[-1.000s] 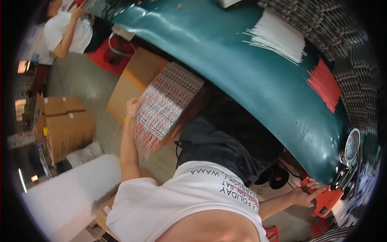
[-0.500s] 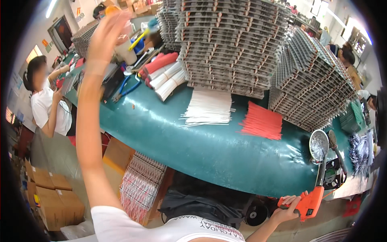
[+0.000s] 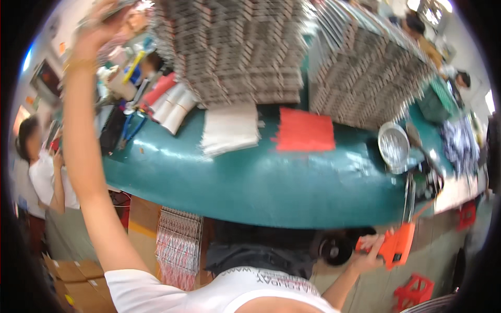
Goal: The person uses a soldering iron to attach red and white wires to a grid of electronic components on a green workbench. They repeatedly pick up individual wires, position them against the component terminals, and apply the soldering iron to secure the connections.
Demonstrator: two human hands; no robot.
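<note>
At lower right, an orange tool (image 3: pixel 397 246) is gripped by the right hand (image 3: pixel 371 249), fingers wrapped around its handle; left-hand grip cannot be told.

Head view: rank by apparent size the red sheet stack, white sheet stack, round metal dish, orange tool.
1. White sheet stack and red sheet stack: look alike, not ranked.
2. Round metal dish.
3. Orange tool in the right hand; it is nearer the camera, so unsure against the dish.
</note>
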